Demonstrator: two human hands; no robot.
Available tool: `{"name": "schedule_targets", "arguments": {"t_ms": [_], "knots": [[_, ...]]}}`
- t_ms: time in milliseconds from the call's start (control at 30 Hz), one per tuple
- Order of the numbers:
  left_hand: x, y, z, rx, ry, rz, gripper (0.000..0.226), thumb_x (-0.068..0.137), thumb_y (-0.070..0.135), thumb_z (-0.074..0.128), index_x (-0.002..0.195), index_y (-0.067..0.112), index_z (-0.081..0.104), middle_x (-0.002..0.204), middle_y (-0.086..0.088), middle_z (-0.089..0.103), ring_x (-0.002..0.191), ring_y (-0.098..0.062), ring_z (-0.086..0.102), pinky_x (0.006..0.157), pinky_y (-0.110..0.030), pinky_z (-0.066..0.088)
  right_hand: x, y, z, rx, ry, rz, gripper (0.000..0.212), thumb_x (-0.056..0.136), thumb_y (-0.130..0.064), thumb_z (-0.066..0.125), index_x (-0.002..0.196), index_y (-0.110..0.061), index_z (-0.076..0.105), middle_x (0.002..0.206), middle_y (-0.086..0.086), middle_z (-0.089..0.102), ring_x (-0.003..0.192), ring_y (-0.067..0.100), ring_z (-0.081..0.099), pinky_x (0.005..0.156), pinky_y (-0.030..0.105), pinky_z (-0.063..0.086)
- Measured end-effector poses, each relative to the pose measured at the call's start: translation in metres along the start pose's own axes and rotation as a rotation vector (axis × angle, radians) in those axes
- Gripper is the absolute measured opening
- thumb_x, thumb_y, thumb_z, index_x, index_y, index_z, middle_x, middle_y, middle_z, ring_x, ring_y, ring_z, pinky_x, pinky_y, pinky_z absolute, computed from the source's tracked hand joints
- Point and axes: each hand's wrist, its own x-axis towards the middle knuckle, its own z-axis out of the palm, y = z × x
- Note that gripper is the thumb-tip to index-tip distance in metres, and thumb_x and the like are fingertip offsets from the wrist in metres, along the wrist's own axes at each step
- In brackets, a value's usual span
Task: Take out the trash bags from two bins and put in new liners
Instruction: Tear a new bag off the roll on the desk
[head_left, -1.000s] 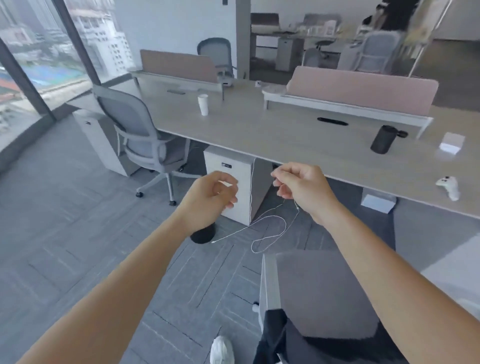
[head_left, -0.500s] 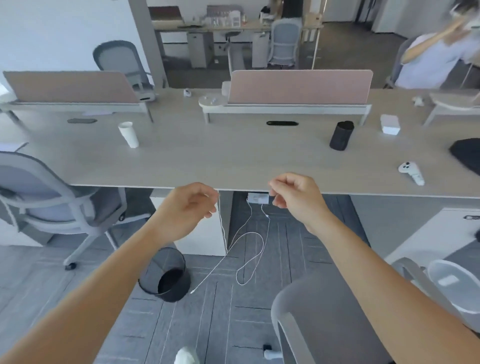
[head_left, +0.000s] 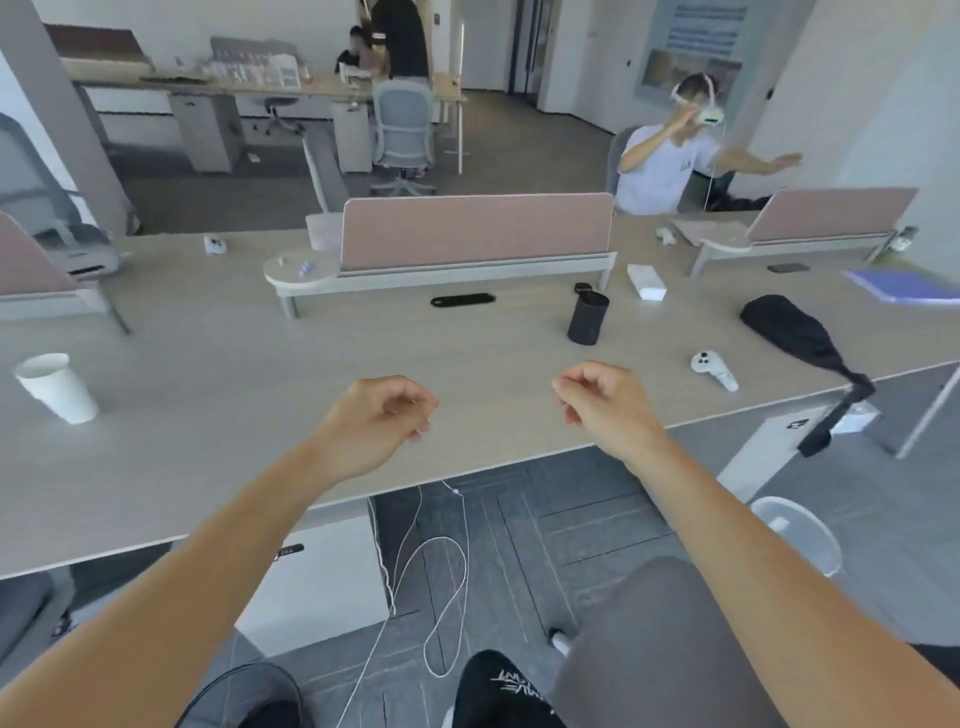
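Head view: both arms reach forward over the near edge of the long pale wood-grain desk (head_left: 260, 374). The left hand (head_left: 376, 421), in the middle of the frame, is curled shut with finger and thumb pinched together; whether it grips the thin white cable (head_left: 447, 587) that loops over the floor below it cannot be told. The right hand (head_left: 597, 400), just right of centre, is likewise loosely closed and seems to hold nothing.

By my judgement the task proper has hardly begun: no bag is in hand. The round black mesh waste bin (head_left: 244, 696) sits at the lower left edge, under the left forearm, only partly in view; whether it carries a liner cannot be seen. A second, translucent white round bin (head_left: 797, 530) stands on the floor at the right, beside the right forearm.

The next move calls for lowering the hands to one bin and gathering the rim of its bag.

In the way: the grey office chair back (head_left: 660, 649) at lower right crowds the path to the white bin, and the loose cable trails near the black one. On the desk stand a white paper cup (head_left: 57, 387) at far left, a black cylindrical container (head_left: 588, 317) and a white game controller (head_left: 712, 369), none of them of concern.
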Motion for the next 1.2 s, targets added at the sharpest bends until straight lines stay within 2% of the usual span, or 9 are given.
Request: {"name": "schedule_targets", "arguments": {"t_ms": [100, 300, 500, 567, 667, 800, 967, 1067, 1200], "knots": [[0.045, 0.0, 0.005, 0.034, -0.06, 0.034, 0.013, 0.094, 0.013, 0.062, 0.083, 0.018, 0.069, 0.068, 0.004, 0.069, 0.07, -0.017, 0.065, 0.089, -0.047, 0.055, 0.041, 0.009, -0.007, -0.128, 0.025, -0.005, 0.017, 0.091, -0.026, 0.064, 0.074, -0.028, 0.065, 0.072, -0.012, 0.066, 0.066, 0.008, 0.064, 0.067, 0.025, 0.046], [0.158, -0.003, 0.041, 0.092, -0.111, 0.029, 0.009, 0.094, 0.015, 0.061, 0.088, 0.017, 0.069, 0.074, 0.001, 0.07, 0.072, -0.015, 0.066, 0.084, -0.039, 0.057, 0.16, 0.046, -0.03, -0.198, 0.048, -0.002, 0.009, 0.091, -0.031, 0.063, 0.085, -0.028, 0.069, 0.077, -0.014, 0.065, 0.074, 0.004, 0.06, 0.057, 0.02, 0.038], [0.323, 0.0, 0.113, 0.146, -0.128, -0.051, 0.009, 0.095, 0.017, 0.06, 0.091, 0.017, 0.069, 0.077, 0.002, 0.07, 0.073, -0.013, 0.068, 0.075, -0.029, 0.053, 0.328, 0.132, -0.06, -0.215, 0.05, 0.041, 0.005, 0.088, -0.03, 0.066, 0.089, -0.026, 0.066, 0.099, -0.008, 0.064, 0.08, 0.002, 0.058, 0.066, 0.018, 0.04], [0.373, 0.002, 0.14, 0.156, -0.153, -0.096, 0.009, 0.095, 0.021, 0.06, 0.092, 0.02, 0.068, 0.08, 0.003, 0.071, 0.075, -0.013, 0.068, 0.068, -0.023, 0.048, 0.381, 0.162, -0.068, -0.234, 0.049, 0.076, 0.023, 0.087, -0.03, 0.067, 0.108, -0.022, 0.065, 0.114, -0.003, 0.061, 0.089, 0.007, 0.059, 0.077, 0.021, 0.042], [0.433, 0.001, 0.178, 0.171, -0.187, -0.168, 0.007, 0.093, 0.026, 0.062, 0.091, 0.026, 0.068, 0.082, 0.006, 0.072, 0.08, -0.013, 0.07, 0.072, -0.032, 0.052, 0.453, 0.203, -0.075, -0.294, 0.034, 0.109, 0.052, 0.086, -0.034, 0.068, 0.133, -0.019, 0.051, 0.134, 0.001, 0.049, 0.118, 0.02, 0.053, 0.091, 0.03, 0.044], [0.501, -0.007, 0.218, 0.227, -0.225, -0.243, 0.009, 0.092, 0.028, 0.059, 0.088, 0.032, 0.066, 0.09, 0.004, 0.07, 0.076, -0.011, 0.069, 0.063, -0.025, 0.05, 0.537, 0.248, -0.072, -0.448, -0.024, 0.173, 0.073, 0.083, -0.04, 0.071, 0.144, -0.018, 0.037, 0.148, 0.005, 0.033, 0.133, 0.03, 0.034, 0.104, 0.04, 0.039], [0.555, -0.024, 0.245, 0.338, -0.275, -0.292, 0.009, 0.091, 0.029, 0.059, 0.093, 0.038, 0.062, 0.091, 0.013, 0.066, 0.079, -0.011, 0.067, 0.067, -0.027, 0.052, 0.599, 0.29, -0.057, -0.782, -0.19, 0.192, 0.103, 0.074, -0.057, 0.073, 0.152, -0.025, 0.012, 0.16, 0.012, 0.006, 0.147, 0.039, 0.007, 0.116, 0.05, 0.023], [0.571, -0.031, 0.253, 0.45, -0.325, -0.287, 0.011, 0.093, 0.031, 0.056, 0.101, 0.037, 0.061, 0.091, 0.019, 0.064, 0.082, -0.002, 0.062, 0.074, -0.03, 0.054, 0.616, 0.308, -0.051, -0.824, -0.271, 0.227, 0.11, 0.07, -0.057, 0.075, 0.151, -0.031, 0.006, 0.158, 0.011, 0.009, 0.14, 0.043, 0.023, 0.106, 0.051, 0.034], [0.58, -0.039, 0.258, 0.407, -0.353, -0.376, 0.014, 0.093, 0.034, 0.055, 0.104, 0.036, 0.063, 0.097, 0.017, 0.065, 0.088, -0.007, 0.064, 0.079, -0.033, 0.055, 0.623, 0.321, -0.055, -0.73, -0.254, 0.221, 0.085, 0.078, -0.034, 0.072, 0.146, -0.031, 0.021, 0.137, 0.007, 0.03, 0.111, 0.039, 0.054, 0.083, 0.042, 0.049]]}}
